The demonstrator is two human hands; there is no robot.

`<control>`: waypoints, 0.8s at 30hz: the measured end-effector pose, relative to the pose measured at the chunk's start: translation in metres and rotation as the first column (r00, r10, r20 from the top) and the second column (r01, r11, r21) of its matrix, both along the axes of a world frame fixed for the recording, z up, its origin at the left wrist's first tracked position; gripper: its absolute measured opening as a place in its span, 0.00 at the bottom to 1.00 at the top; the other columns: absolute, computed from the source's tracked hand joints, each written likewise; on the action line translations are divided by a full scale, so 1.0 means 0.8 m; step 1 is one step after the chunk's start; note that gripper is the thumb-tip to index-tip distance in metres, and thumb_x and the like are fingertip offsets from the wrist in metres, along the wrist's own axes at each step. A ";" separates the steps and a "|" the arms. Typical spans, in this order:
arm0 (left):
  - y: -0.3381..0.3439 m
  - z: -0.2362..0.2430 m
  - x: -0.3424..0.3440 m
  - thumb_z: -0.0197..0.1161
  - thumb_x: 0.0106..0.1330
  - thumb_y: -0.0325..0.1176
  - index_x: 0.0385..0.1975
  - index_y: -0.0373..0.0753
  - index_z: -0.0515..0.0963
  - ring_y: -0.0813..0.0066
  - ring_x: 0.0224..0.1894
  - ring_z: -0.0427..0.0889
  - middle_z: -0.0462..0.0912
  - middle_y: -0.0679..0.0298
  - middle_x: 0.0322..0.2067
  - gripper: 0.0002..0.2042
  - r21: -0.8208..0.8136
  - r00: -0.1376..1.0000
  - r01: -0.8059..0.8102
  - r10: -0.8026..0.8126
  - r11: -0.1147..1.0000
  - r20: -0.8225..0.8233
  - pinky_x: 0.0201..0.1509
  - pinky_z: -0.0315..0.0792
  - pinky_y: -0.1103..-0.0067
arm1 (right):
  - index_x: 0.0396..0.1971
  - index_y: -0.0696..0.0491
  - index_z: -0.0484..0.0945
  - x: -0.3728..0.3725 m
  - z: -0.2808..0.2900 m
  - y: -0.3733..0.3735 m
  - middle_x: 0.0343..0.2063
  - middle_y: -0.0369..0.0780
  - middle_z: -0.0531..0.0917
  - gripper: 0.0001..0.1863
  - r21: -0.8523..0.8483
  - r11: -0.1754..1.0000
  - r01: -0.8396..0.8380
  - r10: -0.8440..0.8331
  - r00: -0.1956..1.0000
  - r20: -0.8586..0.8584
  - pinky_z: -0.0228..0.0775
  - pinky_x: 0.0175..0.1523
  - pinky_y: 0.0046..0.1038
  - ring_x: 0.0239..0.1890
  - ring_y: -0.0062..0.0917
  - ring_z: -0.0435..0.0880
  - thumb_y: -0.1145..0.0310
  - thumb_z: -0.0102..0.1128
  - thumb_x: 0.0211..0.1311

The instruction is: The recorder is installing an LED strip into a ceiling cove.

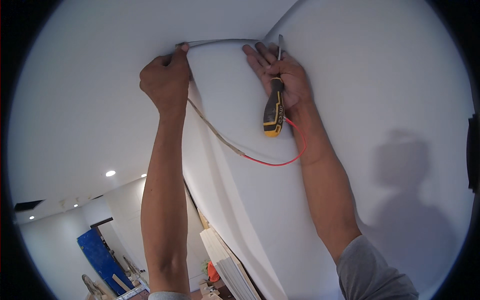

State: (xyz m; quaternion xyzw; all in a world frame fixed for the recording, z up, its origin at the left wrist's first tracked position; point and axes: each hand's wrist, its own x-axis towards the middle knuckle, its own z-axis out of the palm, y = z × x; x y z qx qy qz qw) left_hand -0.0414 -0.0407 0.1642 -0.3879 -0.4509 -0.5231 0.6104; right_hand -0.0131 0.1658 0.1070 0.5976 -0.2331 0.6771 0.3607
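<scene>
My left hand [164, 80] is closed, its thumb and finger at the left end of a thin dark gap [222, 40] in the white ceiling; what they grip is unclear. From beside it a beige-sleeved cable [215, 131] loops down, turning into a red wire [274, 163] that rises to my right hand [292, 85]. That hand, palm toward me and fingertips raised near the gap, has its thumb clamped across a screwdriver [274, 110] with a black and yellow handle, its metal tip pointing up.
White wall panels [400, 75] surround the corner. Down at the left, the room shows ceiling downlights [110, 173], a dark ceiling opening [27, 205], a tall blue board [100, 260], stacked pale planks [225, 257] and an orange object [213, 271].
</scene>
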 end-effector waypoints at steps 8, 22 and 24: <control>0.004 -0.003 -0.010 0.69 0.62 0.45 0.14 0.32 0.79 0.69 0.18 0.78 0.78 0.60 0.12 0.22 0.049 0.992 -0.101 0.105 0.994 -0.067 0.33 0.75 0.73 | 0.65 0.70 0.43 -0.008 0.010 0.006 0.71 0.60 0.47 0.40 0.088 0.996 -0.007 0.014 0.996 -0.086 0.52 0.79 0.48 0.73 0.58 0.53 0.95 0.32 0.45; -0.015 0.000 -0.010 0.67 0.65 0.46 0.28 0.30 0.84 0.63 0.25 0.84 0.85 0.54 0.21 0.20 0.004 0.974 -0.220 0.220 0.976 -0.050 0.40 0.77 0.70 | 0.62 0.69 0.50 -0.012 0.009 0.007 0.68 0.60 0.55 0.36 0.090 0.996 -0.001 0.008 0.997 -0.078 0.54 0.78 0.47 0.73 0.54 0.57 0.94 0.35 0.45; -0.015 -0.002 -0.011 0.67 0.65 0.46 0.27 0.30 0.84 0.62 0.25 0.83 0.84 0.54 0.21 0.20 0.017 0.966 -0.239 0.239 0.971 -0.097 0.39 0.77 0.69 | 0.61 0.68 0.51 -0.013 0.008 0.010 0.68 0.59 0.56 0.35 0.096 0.995 0.019 -0.012 0.997 -0.076 0.55 0.78 0.47 0.73 0.53 0.57 0.94 0.35 0.45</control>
